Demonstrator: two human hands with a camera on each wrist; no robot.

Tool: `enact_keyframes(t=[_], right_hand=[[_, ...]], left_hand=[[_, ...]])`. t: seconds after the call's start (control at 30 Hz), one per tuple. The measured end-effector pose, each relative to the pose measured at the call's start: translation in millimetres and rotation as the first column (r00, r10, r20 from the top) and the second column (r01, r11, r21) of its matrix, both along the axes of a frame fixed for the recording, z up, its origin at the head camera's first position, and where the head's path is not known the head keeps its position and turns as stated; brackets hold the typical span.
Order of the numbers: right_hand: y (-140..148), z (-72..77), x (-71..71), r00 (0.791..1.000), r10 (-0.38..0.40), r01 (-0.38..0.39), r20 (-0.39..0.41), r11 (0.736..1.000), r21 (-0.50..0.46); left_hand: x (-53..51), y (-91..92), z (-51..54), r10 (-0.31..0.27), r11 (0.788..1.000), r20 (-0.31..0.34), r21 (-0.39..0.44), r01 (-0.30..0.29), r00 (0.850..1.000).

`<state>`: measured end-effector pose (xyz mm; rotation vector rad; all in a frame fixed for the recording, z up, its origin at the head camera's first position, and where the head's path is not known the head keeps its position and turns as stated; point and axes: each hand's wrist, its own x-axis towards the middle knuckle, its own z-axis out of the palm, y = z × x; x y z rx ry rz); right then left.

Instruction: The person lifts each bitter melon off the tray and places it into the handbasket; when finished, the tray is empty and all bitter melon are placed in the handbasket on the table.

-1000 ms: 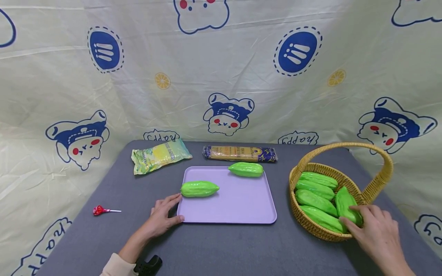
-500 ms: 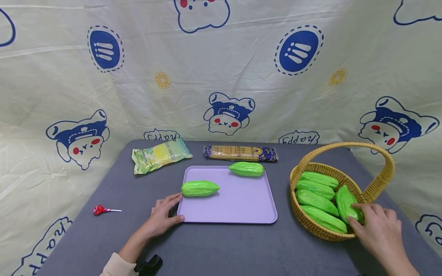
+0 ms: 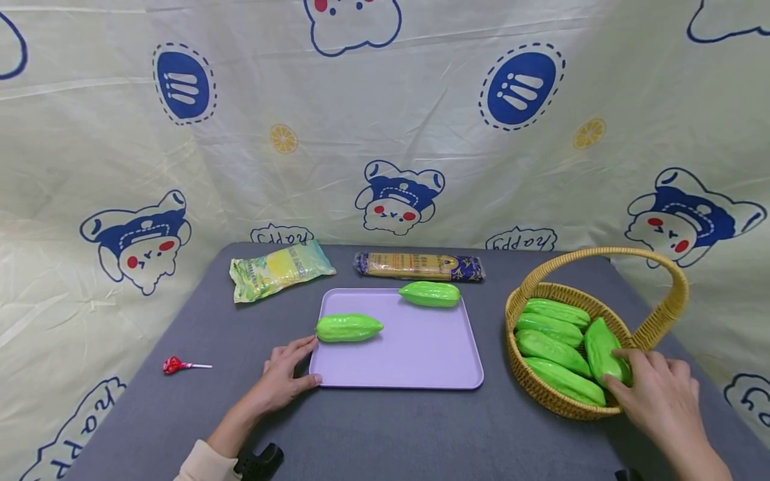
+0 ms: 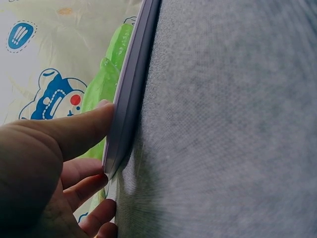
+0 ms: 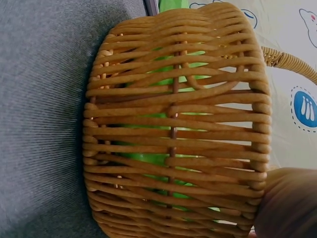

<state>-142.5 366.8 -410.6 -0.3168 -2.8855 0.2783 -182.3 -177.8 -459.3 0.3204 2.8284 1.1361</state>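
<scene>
My left hand (image 3: 283, 379) grips the near left corner of a flat lilac tray (image 3: 415, 364), thumb on the front edge and fingers along the left side. In the left wrist view the thumb (image 4: 89, 126) lies against the tray's rim. Two glossy green, ridged, pointed vegetables (image 3: 349, 328) lie on the tray, one at the left, one at the back right. My right hand (image 3: 658, 394) reaches into a wicker basket (image 3: 541, 394) and pinches a similar green vegetable (image 3: 601, 347) at its right side. Several more lie in the basket. The right fingertips are hidden in the right wrist view.
Behind the tray are a yellow-green packet (image 3: 281, 270) and a long gold-and-blue packet (image 3: 418, 266). A red lollipop (image 3: 173, 365) lies at the left. The basket's tall handle (image 3: 668, 294) arches over its right side. A printed cloth hangs behind the grey table (image 3: 421, 434).
The green vegetable under my right hand has shifted slightly up and away from me, and the right hand has moved a little with it. The left hand and tray stay put.
</scene>
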Motion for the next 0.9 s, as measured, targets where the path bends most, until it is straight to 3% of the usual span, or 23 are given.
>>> enact_keyframes(t=[0.27, 0.47, 0.7, 0.9], right_hand=[[1, -0.8, 0.2, 1.000, -0.016, 0.016, 0.011, 1.000, -0.010], [-4, 1.1, 2.9, 1.000, -0.003, 0.003, -0.025, 1.000, -0.010], [-14, 7.8, 8.4, 0.993, 0.076, -0.080, -0.090, 0.996, -0.040], [-27, 13.1, 13.4, 0.971, 0.164, -0.177, -0.174, 0.983, -0.058]], left_hand=[[1.2, 0.2, -0.2, 0.004, 1.000, -0.023, -0.008, -0.004, 1.000], [1.1, 0.3, 0.8, 0.006, 1.000, -0.011, -0.012, -0.006, 1.000], [0.4, 0.4, 0.0, 0.006, 1.000, -0.018, -0.015, -0.006, 1.000], [0.6, 0.5, 0.5, 0.010, 1.000, -0.010, -0.018, -0.011, 1.000]])
